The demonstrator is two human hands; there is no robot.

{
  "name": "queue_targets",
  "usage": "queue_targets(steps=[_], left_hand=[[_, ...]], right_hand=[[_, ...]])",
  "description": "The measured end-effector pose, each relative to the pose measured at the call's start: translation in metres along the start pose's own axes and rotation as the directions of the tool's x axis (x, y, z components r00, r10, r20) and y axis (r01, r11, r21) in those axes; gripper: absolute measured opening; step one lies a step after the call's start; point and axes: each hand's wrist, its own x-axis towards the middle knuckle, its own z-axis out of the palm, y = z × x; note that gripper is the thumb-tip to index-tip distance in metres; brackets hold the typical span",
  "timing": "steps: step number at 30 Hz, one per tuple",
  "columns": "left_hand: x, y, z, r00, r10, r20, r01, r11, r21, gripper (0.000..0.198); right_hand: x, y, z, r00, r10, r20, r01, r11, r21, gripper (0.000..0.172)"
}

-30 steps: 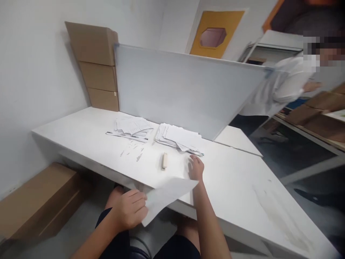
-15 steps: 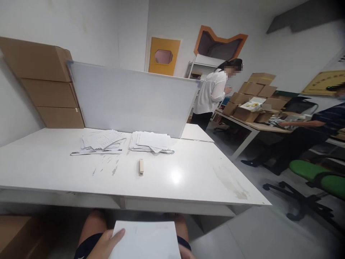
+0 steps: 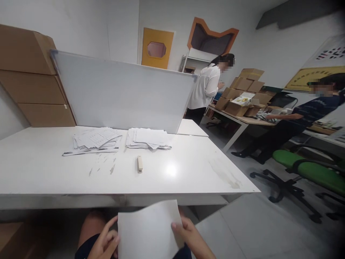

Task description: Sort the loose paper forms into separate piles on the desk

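ok so vs half a sec ago: the paper (image 3: 148,230) is up higher in view, and the right hand (image 3: 187,232) has come in properly (it was mostly cut off at the bottom b4). Thumb's on the face near the right edge, other fingers behind, so that side's def pinched narrow on the paper. Left hand (image 3: 106,242) had its thumb flat on top b4; now it's curled at the left edge, touching, but tbh can't tell if it's gripping or just steadying. Top edge bows up toward the far right corner now, was abt straight. Can't tell if it's 1 sheet or a few.

Paper's over the lap, just this side of the table (image 3: 194,176), its top edge overlapping the table's front side in view. Stapler (image 3: 139,164) hasn't moved, sits btwn the front edge and the 2 piles, a bit nearer the right pile (image 3: 148,137). The left pile (image 3: 97,138) is messier, w/ a gap btwn them. Both are near the foot of the whiteboard (image 3: 121,93).

Room-wise: white tabletop runs from the stapler to the right corner, just glare + a stain there. Past the right hand it's gray floor (image 3: 231,233) out to the green chair (image 3: 309,169), well apart.
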Motion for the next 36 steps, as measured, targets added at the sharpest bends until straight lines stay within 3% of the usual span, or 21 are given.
queue_targets(steps=[4,7,11,13,17,19,21,25,28,33,36], left_hand=[[0.026,0.033,0.012,0.985,0.138,-0.107,-0.129,0.988,0.090,0.078],[0.047,0.050,0.011,0.971,0.226,-0.074,-0.212,0.964,0.158,0.076],[0.100,0.072,-0.002,0.933,0.357,-0.045,-0.333,0.903,0.271,0.070],[0.128,0.080,-0.004,0.898,0.439,-0.023,-0.417,0.867,0.274,0.066],[0.158,0.084,0.007,0.855,0.503,0.124,-0.517,0.806,0.288,0.042],[0.160,0.080,0.015,0.842,0.494,0.219,-0.539,0.795,0.280,0.034],[0.160,0.076,0.020,0.841,0.482,0.246,-0.537,0.800,0.268,0.031],[0.161,0.075,0.020,0.880,0.432,0.195,-0.469,0.855,0.220,0.033],[0.154,0.084,0.020,0.931,0.347,0.115,-0.364,0.907,0.212,0.040],[0.123,0.089,0.023,0.938,0.329,0.113,-0.344,0.924,0.166,0.047],[0.099,0.064,0.017,0.950,0.308,0.051,-0.312,0.940,0.135,0.049]], right_hand=[[0.029,-0.025,0.009,0.980,-0.050,-0.194,0.047,0.999,-0.019,0.054],[0.042,-0.039,0.013,0.944,-0.108,-0.312,0.105,0.994,-0.025,0.051],[0.071,-0.062,0.010,0.891,-0.282,-0.357,0.290,0.957,-0.031,0.044],[0.093,-0.069,0.007,0.872,-0.329,-0.362,0.373,0.926,0.057,0.041],[0.137,-0.054,-0.001,0.871,-0.343,-0.352,0.445,0.853,0.271,0.036],[0.151,-0.042,-0.005,0.861,-0.334,-0.383,0.454,0.844,0.285,0.031],[0.156,-0.036,-0.010,0.863,-0.318,-0.393,0.441,0.853,0.280,0.031],[0.149,-0.047,-0.020,0.909,-0.322,-0.265,0.378,0.904,0.199,0.046],[0.138,-0.059,-0.021,0.912,-0.371,-0.174,0.398,0.902,0.165,0.041],[0.113,-0.048,-0.011,0.910,-0.303,-0.283,0.362,0.914,0.185,0.034],[0.099,-0.033,-0.011,0.925,-0.208,-0.319,0.252,0.963,0.101,0.033]])
